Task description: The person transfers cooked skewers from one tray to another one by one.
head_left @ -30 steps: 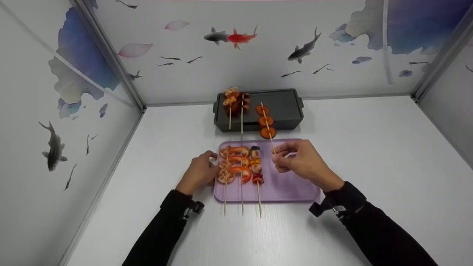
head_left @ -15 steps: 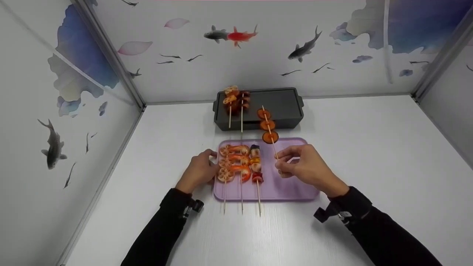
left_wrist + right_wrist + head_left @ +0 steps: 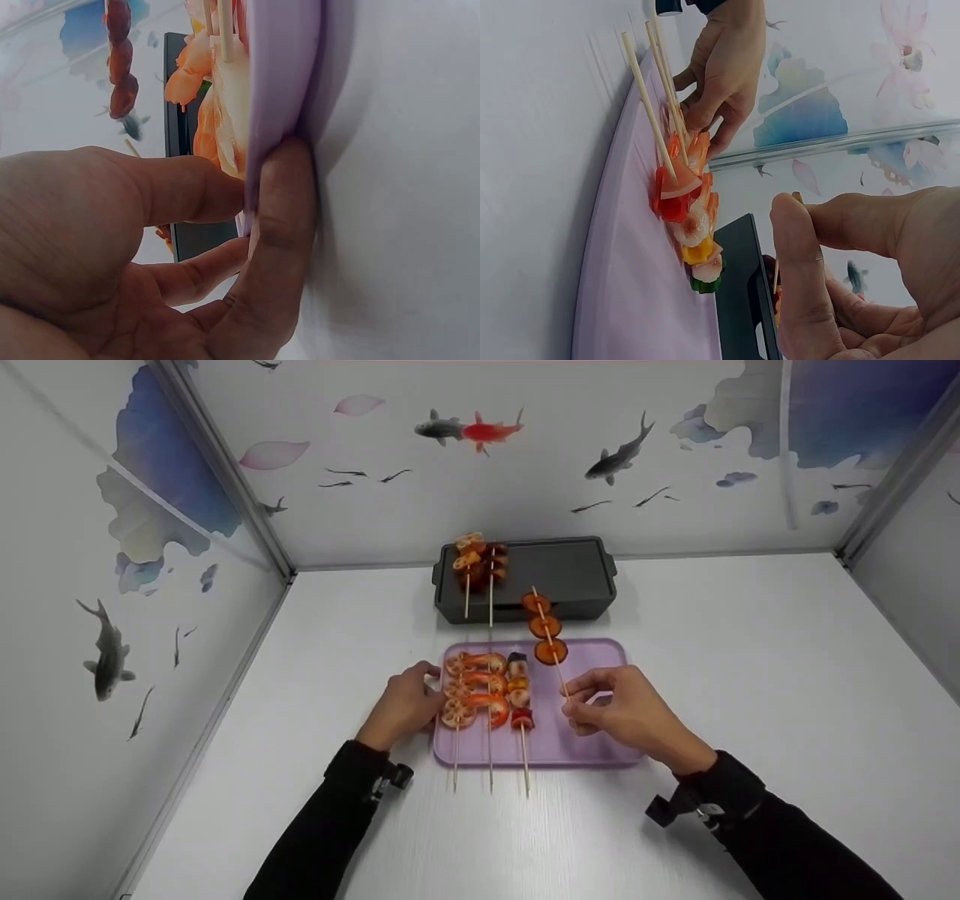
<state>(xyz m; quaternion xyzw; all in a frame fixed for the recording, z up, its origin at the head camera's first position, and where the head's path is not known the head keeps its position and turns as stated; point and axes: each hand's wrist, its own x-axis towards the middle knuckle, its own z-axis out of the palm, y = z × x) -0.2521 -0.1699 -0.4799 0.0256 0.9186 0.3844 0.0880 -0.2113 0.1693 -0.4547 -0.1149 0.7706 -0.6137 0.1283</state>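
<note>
My right hand [image 3: 626, 709] pinches the bare stick end of a skewer with three round orange-brown slices [image 3: 545, 627]. It hangs over the right half of a purple tray [image 3: 581, 746], its tip near the front of the dark grill. My left hand [image 3: 403, 706] grips the tray's left rim, thumb above and a finger underneath in the left wrist view. On the tray's left half lie a lotus root skewer [image 3: 458, 714], a shrimp skewer [image 3: 496, 712] and a mixed skewer of coloured pieces [image 3: 519, 699], their sticks past the front edge.
Behind the tray stands the dark grey grill [image 3: 562, 574]. On its left side lie a lotus root skewer [image 3: 468, 561] and a dark brown skewer [image 3: 496, 564], sticks overhanging the front. White panels with painted fish enclose the table [image 3: 757, 660] at the back and sides.
My right hand has drawn the round-slice skewer back from the grill, towards me and slightly right, over the tray. My left hand stays at the tray's rim.
</note>
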